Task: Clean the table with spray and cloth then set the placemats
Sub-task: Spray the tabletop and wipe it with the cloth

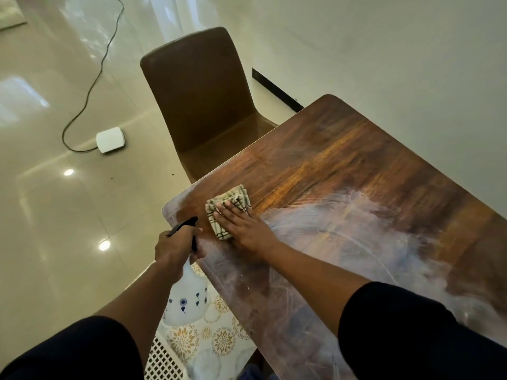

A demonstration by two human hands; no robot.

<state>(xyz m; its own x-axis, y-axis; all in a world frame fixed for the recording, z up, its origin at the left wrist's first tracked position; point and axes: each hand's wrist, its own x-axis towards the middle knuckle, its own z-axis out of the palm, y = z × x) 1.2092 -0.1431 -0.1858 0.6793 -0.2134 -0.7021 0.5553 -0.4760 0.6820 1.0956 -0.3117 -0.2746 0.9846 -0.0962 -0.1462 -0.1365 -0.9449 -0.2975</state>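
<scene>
Nearest my viewpoint, below the counter's edge, I note floral-patterned sheets [211, 341], probably the placemats, lying over a white lattice basket [164, 360]; I judge they are parked there to keep the surface free for wiping. Just above them, the left hand [175, 248] has its fingers clenched round the neck and black trigger of a white spray bottle [189, 300] printed with small blue motifs, held off the counter's near-left corner with the nozzle aimed toward the wood, presumably ready for another burst. Beyond it, the right hand [241, 226] lies flat with fingers straight, pressing a folded checked cloth [229, 209] onto the counter [356, 165] near its left edge; a flat palm spreads pressure across the fold. Right of the cloth I see broad pale arcs and cloudy smears over the wood, while the far portion shows clean brown grain, so I judge wiping is partly done. Farther off, a brown chair [203, 105] stands tucked at the counter's end, and a white box [111, 139] with a cable rests on the glossy floor.
</scene>
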